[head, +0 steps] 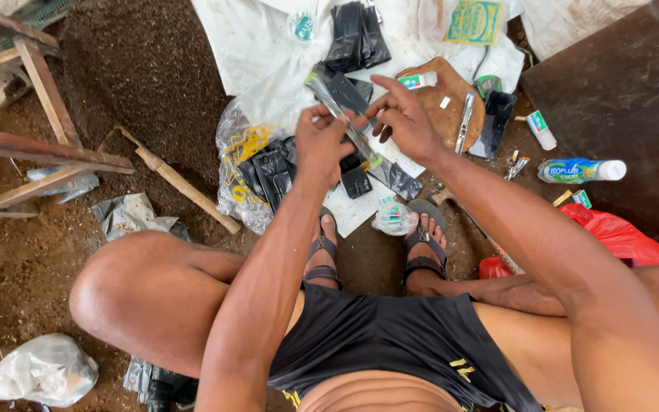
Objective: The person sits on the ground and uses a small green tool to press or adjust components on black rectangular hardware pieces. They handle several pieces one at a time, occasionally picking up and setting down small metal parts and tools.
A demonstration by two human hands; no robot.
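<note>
Ground: bare dark soil [139,69], loose and crumbly, spread beyond the fingers and off to their left.
Sheet: white plastic sheet [261,53] laid flat on the earth just past the fingertips, strewn with small goods.
Woodwork: rough timber frame [32,91] at far left; wooden-handled tool [181,183] lying on the dirt left of the left hand.
Board: dark wooden board [619,91] on the ground, well right of the right hand.
Bags: stack of black plastic pouches [356,34] on the sheet above the fingers; more in a clear bag [257,172] just left of the left wrist.
Clutter: round wooden block [444,107] beside the right fingers; small white bottle [581,170] and red plastic bag [619,233] farther right; crumpled white bag [43,370] near the knee.
Left hand [322,141]: raised over the sandalled feet, fingers curled together, thumb and forefinger clamped on the black pouch [360,141].
Right hand [406,118]: lifted beside the left, forefinger and thumb pinching the pouch's upper edge, remaining fingers spread apart and arched.
Pouch: long, narrow, glossy black, held aslant between both sets of fingertips, lower end hanging past the left knuckles.
Arms: both forearms reaching forward from a squat, knees wide.
</note>
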